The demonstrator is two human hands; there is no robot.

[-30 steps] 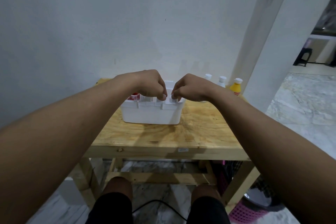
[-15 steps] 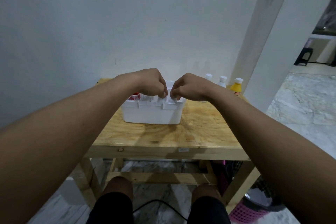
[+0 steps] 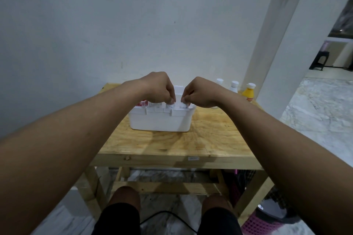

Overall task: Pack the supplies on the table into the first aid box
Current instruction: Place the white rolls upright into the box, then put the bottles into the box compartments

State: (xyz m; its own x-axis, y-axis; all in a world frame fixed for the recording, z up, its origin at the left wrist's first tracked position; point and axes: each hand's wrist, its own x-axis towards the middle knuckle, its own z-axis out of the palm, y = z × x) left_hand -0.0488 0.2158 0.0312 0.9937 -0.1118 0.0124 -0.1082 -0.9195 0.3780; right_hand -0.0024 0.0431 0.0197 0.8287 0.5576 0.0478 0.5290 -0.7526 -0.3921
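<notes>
While both hands, left hand (image 3: 159, 87) and right hand (image 3: 199, 91), pinch small white items over the white plastic first aid box (image 3: 161, 119) on the wooden bench (image 3: 191, 141), uneven pressing could tip it; three bottles (image 3: 234, 86) remain unpacked beside it.

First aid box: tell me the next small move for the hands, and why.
Probably press the white item down into the first aid box and let go. Both the left hand and the right hand pinch it at the box's rim, and it looks only partly in. Three bottles wait on the table to the right.
</notes>
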